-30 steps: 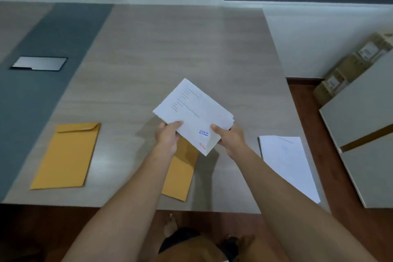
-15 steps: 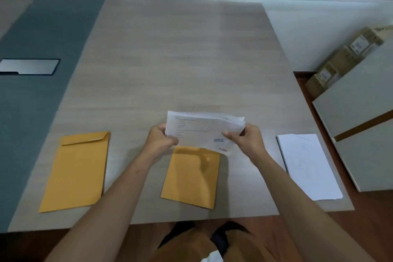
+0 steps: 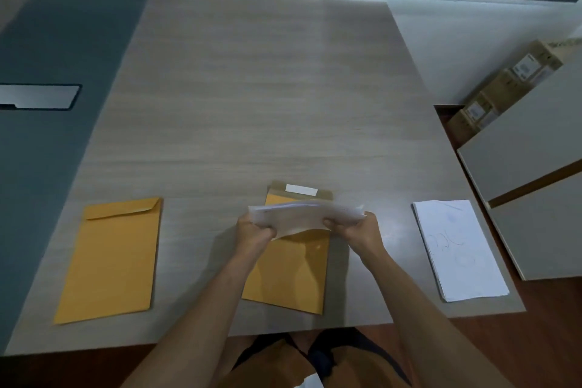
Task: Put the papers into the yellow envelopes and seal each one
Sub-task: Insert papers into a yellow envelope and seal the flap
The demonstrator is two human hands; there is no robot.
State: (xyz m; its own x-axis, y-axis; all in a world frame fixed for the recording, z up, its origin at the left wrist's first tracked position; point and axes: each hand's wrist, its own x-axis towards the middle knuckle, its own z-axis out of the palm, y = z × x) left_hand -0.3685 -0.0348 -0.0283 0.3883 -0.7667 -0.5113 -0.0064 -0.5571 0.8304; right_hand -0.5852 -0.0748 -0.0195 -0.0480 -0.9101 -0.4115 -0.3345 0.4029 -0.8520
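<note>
Wood-grain tabletop (image 3: 267,98) fills most of the view, a grey-blue strip along its left. Near left: a yellow envelope (image 3: 110,258) lying flat, flap folded down. Near centre: a second envelope (image 3: 289,274), flap open toward the far side, a white adhesive strip (image 3: 300,190) showing on it. Near right: a stack of white papers (image 3: 458,249), well apart from both envelopes. Cardboard boxes (image 3: 504,85) on the floor far right. Held just above the centre envelope's mouth: a folded sheaf of papers (image 3: 305,217), sagging between the two grips. Left hand (image 3: 255,231) has fingers curled round the sheaf's left end; right hand (image 3: 359,227) pinches the right end, thumb under, fingers over. Both grips closed on the paper, neither touching the envelope so far as visible. Judgement: sheaf is light, limp, slick sheet on sheet; likely to fan or buckle at the mouth. Best held near the trailing edge with the sheets squared, one hand freed to lift the envelope's lip.
</note>
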